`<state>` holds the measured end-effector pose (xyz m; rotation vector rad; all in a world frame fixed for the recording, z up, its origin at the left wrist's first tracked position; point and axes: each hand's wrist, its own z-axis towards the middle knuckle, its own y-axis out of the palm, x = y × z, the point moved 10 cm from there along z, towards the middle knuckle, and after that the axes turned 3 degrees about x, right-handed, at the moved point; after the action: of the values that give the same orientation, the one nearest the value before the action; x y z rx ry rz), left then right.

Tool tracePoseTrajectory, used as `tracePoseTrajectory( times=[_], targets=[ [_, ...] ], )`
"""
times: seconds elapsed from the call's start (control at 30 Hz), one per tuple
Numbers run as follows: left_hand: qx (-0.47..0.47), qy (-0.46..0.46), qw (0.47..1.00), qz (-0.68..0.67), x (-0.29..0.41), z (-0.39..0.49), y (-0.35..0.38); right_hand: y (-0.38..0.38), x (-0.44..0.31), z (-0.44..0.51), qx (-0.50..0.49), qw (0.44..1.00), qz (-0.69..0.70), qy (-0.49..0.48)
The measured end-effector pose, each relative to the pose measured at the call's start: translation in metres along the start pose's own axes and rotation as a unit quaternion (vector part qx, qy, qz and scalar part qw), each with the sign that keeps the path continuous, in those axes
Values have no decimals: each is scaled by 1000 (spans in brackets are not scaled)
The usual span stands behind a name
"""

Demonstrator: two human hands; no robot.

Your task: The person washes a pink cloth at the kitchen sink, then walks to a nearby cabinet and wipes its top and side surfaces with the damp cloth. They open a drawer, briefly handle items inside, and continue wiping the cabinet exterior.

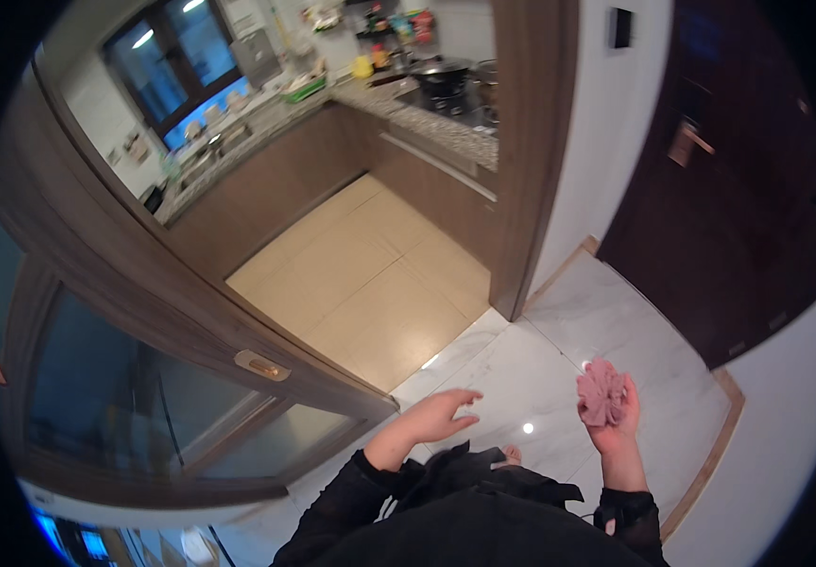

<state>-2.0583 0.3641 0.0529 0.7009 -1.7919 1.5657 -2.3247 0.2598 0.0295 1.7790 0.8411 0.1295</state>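
A crumpled pink cloth (602,394) rests in my right hand (619,429), which is curled around it from below and the right side. My left hand (443,416) holds nothing, its thumb and fingers spread over the pale floor. Both hands are held in front of my body, apart from each other. The wooden frame of a glass sliding door (188,319) stands nearest to my left hand, with a recessed metal pull (262,365) in it.
Ahead, a doorway leads into a kitchen with tan floor tiles (372,283). Its stone counter (422,120) carries a hob with a dark lidded pan (442,74), and a sink (199,166) lies by the window. A dark door (727,191) with a handle stands right. White marble-look tiles (521,368) surround me.
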Motion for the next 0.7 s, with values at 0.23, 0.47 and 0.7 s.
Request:
tracePoseTrajectory(
  times=[0.23, 0.47, 0.7],
  targets=[
    [32, -130, 989, -60, -81, 47, -79, 135, 106, 209, -103, 973, -68, 195],
    [73, -154, 985, -6, -191, 159, -239, 259, 196, 380, -129, 952, -109, 257],
    [192, -147, 970, -5, -284, 248, -428, 333, 222, 574, -95, 965, -120, 213]
  ],
)
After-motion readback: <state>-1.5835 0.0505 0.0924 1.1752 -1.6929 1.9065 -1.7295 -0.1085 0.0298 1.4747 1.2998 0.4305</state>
